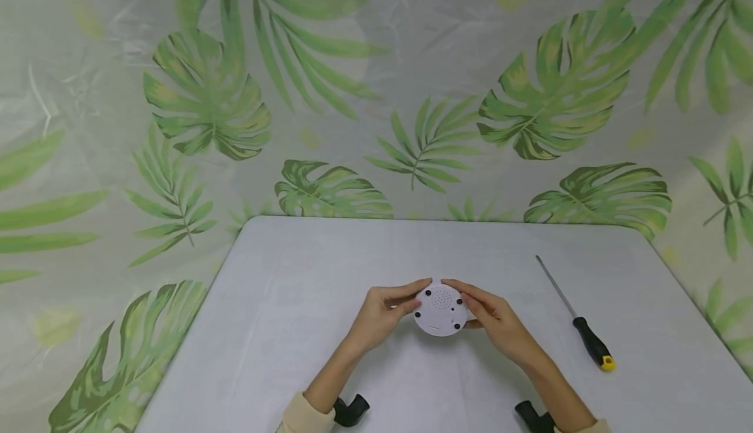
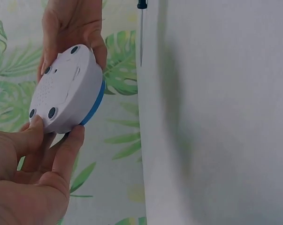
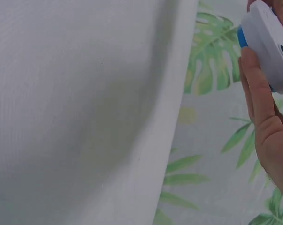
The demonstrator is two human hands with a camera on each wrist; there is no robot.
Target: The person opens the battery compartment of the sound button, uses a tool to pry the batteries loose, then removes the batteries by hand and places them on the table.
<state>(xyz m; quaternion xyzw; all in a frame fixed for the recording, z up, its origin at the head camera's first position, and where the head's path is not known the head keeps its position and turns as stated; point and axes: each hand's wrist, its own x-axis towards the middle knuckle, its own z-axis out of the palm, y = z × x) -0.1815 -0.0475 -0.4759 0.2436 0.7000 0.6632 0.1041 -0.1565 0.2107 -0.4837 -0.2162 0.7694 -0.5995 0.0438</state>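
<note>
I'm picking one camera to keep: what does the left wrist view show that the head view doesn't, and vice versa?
Only the left wrist view shows a blue band on the white device.
Only the head view shows the yellow end of the screwdriver and, low down, two black objects.
Both show the device's four dark feet, the left hand and right hand holding it, the screwdriver's shaft, and leaf-patterned backdrop.

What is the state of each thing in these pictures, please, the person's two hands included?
Round white plastic device with a blue band, held above the table, face with four dark round pads towards the head camera.
Outlined white panel on that face, looks closed.
Left grip, pinching the device's edge.
Right grip, holding the opposite edge.
Black-and-yellow screwdriver with metal shaft, lying unheld on the white table.
</note>
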